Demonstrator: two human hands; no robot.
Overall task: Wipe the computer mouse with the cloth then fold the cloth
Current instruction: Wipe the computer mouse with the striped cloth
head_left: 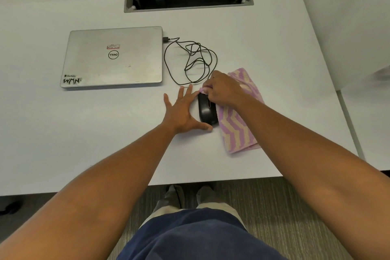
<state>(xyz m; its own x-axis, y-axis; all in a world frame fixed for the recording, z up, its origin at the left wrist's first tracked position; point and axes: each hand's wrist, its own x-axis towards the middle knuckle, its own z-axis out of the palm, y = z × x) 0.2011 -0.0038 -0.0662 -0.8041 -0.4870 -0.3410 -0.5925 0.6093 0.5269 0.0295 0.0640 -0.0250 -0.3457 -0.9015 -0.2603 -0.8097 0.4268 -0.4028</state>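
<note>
A closed Dell laptop (114, 57) (sticker reads "WMN") lies on the bench (63, 133). The left hand (181, 112) is spread flat beside the black mouse (207, 112). The right hand (223, 88) pinches the striped cloth (238, 131) against the mouse's front.

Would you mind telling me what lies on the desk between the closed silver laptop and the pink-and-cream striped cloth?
In the head view, the black mouse cable lies coiled between the closed silver laptop and the pink-and-cream striped cloth.

Left hand (183, 112) lies flat, fingers spread, pressed against the left side of the mouse (207, 110). Right hand (223, 88) hovers over its far end, fingers pinched closed on a bit of cloth (238, 131).
</note>
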